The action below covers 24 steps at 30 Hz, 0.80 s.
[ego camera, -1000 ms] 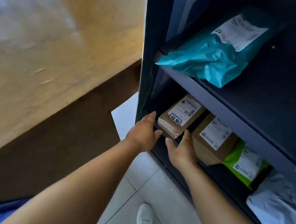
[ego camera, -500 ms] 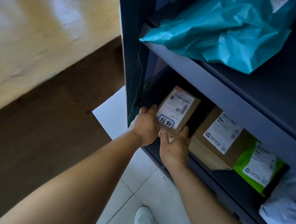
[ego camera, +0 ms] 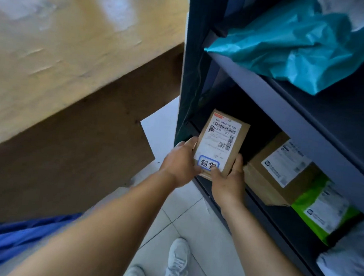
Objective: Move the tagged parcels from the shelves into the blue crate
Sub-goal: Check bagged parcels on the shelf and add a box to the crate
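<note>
Head view: small tagged cardboard parcel (ego camera: pixel 219 144), gripped by left hand (ego camera: pixel 179 163) and right hand (ego camera: pixel 228 182) at lower shelf (ego camera: pixel 266 203) front, beside larger box (ego camera: pixel 278 171).

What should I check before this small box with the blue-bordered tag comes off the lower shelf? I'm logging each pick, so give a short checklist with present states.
1. Tag present: the small box carries a blue-bordered handwritten tag at its near end. Ok.
2. Grip: the left hand holds its left edge and the right hand its near right corner. Ok.
3. Clearance: a gap shows between it and the larger cardboard box beside it. Ok.
4. Overhead: the shelf edge above sits behind the box's near end. Ok.
5. Destination: something blue lies at lower left, blurred; whether it is the crate, cannot tell.
</note>
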Each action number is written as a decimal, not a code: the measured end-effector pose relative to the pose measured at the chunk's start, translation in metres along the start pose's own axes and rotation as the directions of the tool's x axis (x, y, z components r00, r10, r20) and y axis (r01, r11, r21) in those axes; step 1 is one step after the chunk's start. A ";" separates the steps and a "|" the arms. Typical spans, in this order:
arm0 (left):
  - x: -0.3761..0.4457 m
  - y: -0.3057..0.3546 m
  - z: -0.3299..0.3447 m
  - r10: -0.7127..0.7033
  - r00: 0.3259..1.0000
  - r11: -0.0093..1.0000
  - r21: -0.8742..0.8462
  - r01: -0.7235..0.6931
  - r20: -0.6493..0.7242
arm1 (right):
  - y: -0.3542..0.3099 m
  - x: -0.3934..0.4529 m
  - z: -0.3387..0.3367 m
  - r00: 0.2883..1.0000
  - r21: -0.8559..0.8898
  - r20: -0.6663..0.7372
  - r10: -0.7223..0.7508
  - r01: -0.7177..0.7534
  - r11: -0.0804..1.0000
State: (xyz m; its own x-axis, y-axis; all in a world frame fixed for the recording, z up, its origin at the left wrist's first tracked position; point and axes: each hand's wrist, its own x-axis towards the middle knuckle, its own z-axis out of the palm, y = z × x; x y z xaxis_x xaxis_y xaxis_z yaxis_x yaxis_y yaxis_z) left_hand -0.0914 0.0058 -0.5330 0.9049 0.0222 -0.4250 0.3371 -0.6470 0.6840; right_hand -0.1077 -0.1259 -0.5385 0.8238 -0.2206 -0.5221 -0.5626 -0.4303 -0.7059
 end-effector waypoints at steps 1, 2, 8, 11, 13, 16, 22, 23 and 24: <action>-0.010 0.001 -0.002 -0.005 1.000 1.000 -0.001 0.005 -0.001 | -0.001 -0.008 -0.002 1.000 -0.009 0.001 -0.010 0.010 1.000; -0.020 0.002 -0.005 -0.013 1.000 1.000 -0.001 0.013 -0.004 | -0.003 -0.017 -0.003 1.000 -0.015 0.004 -0.024 0.024 1.000; -0.088 0.000 -0.020 -0.027 0.997 0.998 -0.060 0.022 -0.072 | -0.009 -0.075 -0.013 0.997 -0.066 0.019 -0.077 0.078 0.995; -0.130 -0.003 -0.033 -0.010 0.990 0.998 -0.063 0.001 -0.144 | -0.013 -0.116 -0.011 0.990 -0.100 0.021 -0.140 0.141 0.985; -0.161 -0.010 -0.041 0.000 0.979 0.999 -0.053 -0.011 -0.204 | -0.015 -0.146 -0.009 0.983 -0.112 0.028 -0.182 0.184 0.977; -0.213 -0.020 -0.055 0.008 0.966 0.997 -0.076 -0.028 -0.259 | -0.017 -0.194 -0.003 0.965 -0.131 0.046 -0.256 0.260 0.957; -0.334 -0.037 -0.084 -0.005 0.912 0.995 -0.090 -0.035 -0.410 | -0.018 -0.304 0.009 0.916 -0.104 0.099 -0.389 0.399 0.911; -0.354 -0.040 -0.089 0.003 0.902 0.995 -0.087 -0.045 -0.433 | -0.019 -0.322 0.011 0.904 -0.102 0.112 -0.412 0.423 0.900; -0.372 -0.045 -0.094 0.003 0.892 0.995 -0.087 -0.048 -0.451 | -0.020 -0.339 0.014 0.892 -0.104 0.130 -0.433 0.446 0.889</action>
State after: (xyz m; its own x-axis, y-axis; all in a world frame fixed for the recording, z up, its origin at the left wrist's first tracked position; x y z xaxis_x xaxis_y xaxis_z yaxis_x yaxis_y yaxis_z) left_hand -0.4185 0.0983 -0.3494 0.9259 0.3616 -0.1097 0.3150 -0.5782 0.7526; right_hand -0.3764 -0.0303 -0.3542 0.9695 0.1030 -0.2225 -0.1252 -0.5723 -0.8105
